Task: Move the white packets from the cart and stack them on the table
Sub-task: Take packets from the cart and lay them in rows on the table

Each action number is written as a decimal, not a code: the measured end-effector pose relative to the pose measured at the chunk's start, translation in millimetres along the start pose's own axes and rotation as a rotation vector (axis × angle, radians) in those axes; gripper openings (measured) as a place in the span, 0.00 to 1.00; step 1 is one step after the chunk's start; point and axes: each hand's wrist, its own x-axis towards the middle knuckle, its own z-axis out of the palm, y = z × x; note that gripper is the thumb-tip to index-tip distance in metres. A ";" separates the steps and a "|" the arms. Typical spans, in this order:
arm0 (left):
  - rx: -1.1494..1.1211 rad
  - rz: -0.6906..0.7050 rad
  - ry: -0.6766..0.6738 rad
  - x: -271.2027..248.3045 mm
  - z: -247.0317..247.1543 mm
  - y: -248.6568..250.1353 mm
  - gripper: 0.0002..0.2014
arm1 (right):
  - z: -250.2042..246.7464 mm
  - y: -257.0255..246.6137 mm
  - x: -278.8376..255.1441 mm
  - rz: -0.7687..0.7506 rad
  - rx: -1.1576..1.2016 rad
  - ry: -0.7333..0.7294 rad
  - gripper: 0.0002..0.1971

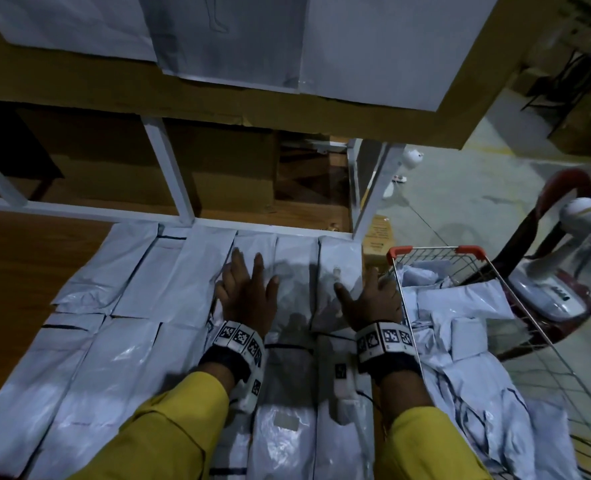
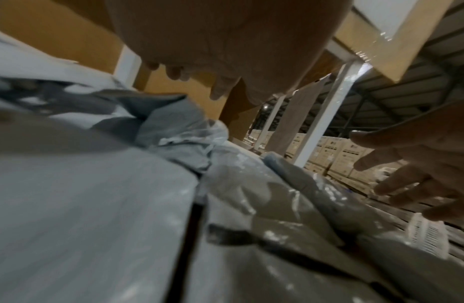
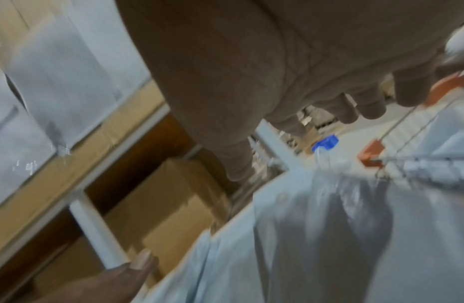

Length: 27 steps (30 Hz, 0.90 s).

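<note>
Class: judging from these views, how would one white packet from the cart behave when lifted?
A packet would probably sag: those in the cart lie crumpled and folded. Its glossy wrap looks slippery. It seems unlikely to roll, since the packets on the table lie flat.

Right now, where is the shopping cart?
In the head view the cart stands on the right, hard against the table's right edge, just beyond the right hand, with white packets piled inside.
</note>
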 end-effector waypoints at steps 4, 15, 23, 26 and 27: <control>-0.073 0.128 -0.023 -8.9 -13.8 31.8 0.30 | -29.2 22.8 -11.1 0.071 0.012 0.061 0.44; -0.146 0.555 0.018 -51.7 -60.7 177.5 0.28 | -84.3 161.8 -27.0 0.311 0.146 0.074 0.44; -0.080 0.748 -0.244 -90.6 18.5 292.6 0.33 | -90.8 291.7 -37.7 0.593 0.095 0.038 0.41; 0.058 0.781 -0.340 -110.5 58.1 326.0 0.29 | -79.4 334.9 -31.8 0.646 0.103 0.032 0.43; 0.115 0.793 -0.362 -115.1 73.8 334.2 0.29 | -74.7 348.0 -28.4 0.663 0.115 0.027 0.43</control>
